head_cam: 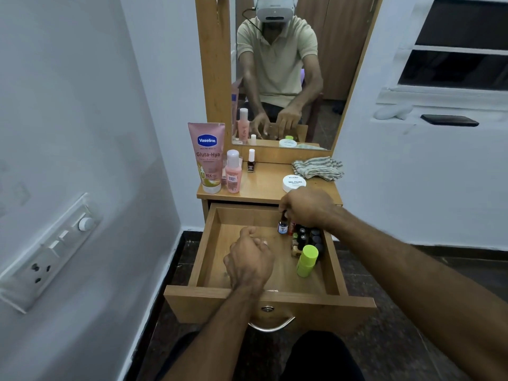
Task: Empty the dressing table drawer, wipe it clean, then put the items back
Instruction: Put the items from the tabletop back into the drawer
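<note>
The wooden drawer (pixel 209 243) of the dressing table stands pulled out. At its back right corner my right hand (pixel 308 207) pinches the cap of a small dark bottle with a blue label (pixel 282 228). Several small dark-capped bottles (pixel 309 236) crowd the drawer's right side, with a lime green stick (pixel 307 261) in front of them. My left hand (pixel 248 259) hovers over the middle of the drawer with fingers loosely curled, holding nothing I can see. On the tabletop (pixel 264 185) stand a pink Vaseline tube (pixel 206 158), a pink bottle (pixel 233 171), a nail polish bottle (pixel 251 160), a white jar (pixel 294 182) and a striped cloth (pixel 317 167).
A mirror (pixel 277 72) rises behind the tabletop. A white wall with a switch panel (pixel 46 257) is close on the left. A window ledge at the right carries a dark flat object (pixel 449 120). The drawer's metal handle (pixel 270 324) faces my knees.
</note>
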Tool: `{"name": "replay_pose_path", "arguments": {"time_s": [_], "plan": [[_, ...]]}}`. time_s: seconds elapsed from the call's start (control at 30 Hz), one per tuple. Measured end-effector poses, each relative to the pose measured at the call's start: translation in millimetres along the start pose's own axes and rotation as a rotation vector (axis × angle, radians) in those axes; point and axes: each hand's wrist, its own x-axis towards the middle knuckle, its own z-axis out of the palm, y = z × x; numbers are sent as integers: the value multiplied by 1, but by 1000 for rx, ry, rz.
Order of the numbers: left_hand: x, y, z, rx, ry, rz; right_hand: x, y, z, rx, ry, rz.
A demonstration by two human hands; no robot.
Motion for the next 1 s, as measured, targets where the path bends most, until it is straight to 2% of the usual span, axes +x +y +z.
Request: {"name": "replay_pose_path", "arguments": {"time_s": [0.17, 0.63, 0.8, 0.9, 1.0], "plan": [[0, 0, 0, 12, -12, 5, 11, 4, 31, 10, -69, 23], [0, 0, -1, 5, -23, 5, 18, 1, 51, -108, -45, 50], [0, 1, -2, 3, -26, -6, 15, 3, 48, -62, -52, 29], [0, 1, -2, -9, -27, -4, 15, 6, 38, 87, 83, 27], [-1, 2, -2, -22, -30, -20, 20, 11, 22, 192, 347, 94]]}}
